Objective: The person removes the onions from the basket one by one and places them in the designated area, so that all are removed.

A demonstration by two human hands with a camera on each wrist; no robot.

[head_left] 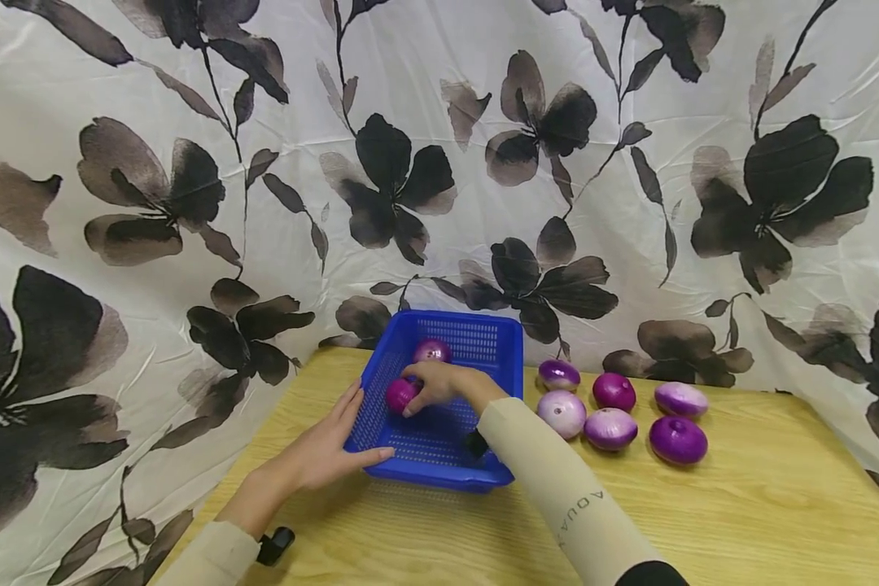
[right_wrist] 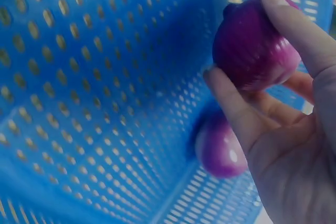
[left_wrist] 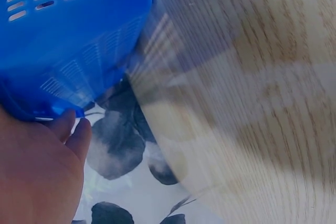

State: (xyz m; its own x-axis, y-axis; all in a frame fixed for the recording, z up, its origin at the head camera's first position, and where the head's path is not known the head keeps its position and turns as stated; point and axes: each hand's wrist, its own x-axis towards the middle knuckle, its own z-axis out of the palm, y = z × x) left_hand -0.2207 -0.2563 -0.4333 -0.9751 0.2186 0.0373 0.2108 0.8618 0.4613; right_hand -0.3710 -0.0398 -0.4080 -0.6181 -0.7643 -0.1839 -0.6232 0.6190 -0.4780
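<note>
A blue perforated plastic basket (head_left: 447,480) stands on the wooden table. Inside it my right hand (head_left: 439,382) holds a purple onion (head_left: 401,396) between thumb and fingers. From the right wrist view, that same onion (right_wrist: 257,45) is over the basket's mesh, thumb on one side and fingertips on the other. Another onion (head_left: 432,351) lies deeper in the basket, against the far part. My left hand (head_left: 330,443) rests at the basket's near left corner, fingers fairly straight along the left rim and thumb over the front rim. Its fingertips (left_wrist: 76,135) touch the rim in the left wrist view.
To the right of the basket several onions lie in a loose group, among them a pale one (head_left: 561,414) close to the basket and a dark purple one (head_left: 678,440) nearer the front. A floral cloth (head_left: 425,98) hangs behind the table (head_left: 762,488).
</note>
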